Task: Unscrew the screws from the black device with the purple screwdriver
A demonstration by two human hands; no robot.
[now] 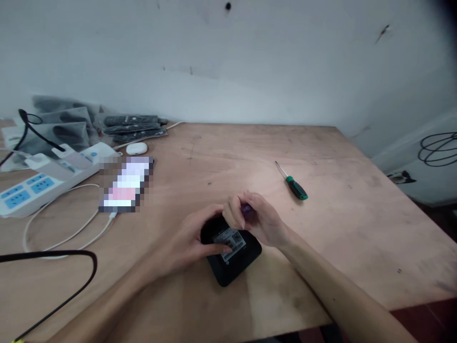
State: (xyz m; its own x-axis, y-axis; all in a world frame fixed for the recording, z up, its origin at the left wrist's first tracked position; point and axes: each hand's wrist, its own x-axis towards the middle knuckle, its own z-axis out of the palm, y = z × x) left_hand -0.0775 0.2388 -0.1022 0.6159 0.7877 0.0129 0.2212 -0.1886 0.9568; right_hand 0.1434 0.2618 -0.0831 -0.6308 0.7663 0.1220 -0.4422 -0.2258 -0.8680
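Bags point(67, 136) at the back, black device point(232, 271) in hand

The black device, round-cornered, sits toward the front of the surface point(357, 214), its printed label point(236, 244) facing up. The left hand point(189, 238) grips one end of it, thumb across the label. The right hand point(255, 216) is closed around a purple object point(247, 211) above the device; the object's lower end is hidden.

The bags, of cloudy plastic, lie at the back left with dark items inside, only dimly visible. Beside them is a stack of slim black items point(134, 121), apparently in clear plastic. A white case point(136, 148) nearby is shut, its contents hidden. A green-and-black screwdriver point(296, 187) lies apart, to the right.
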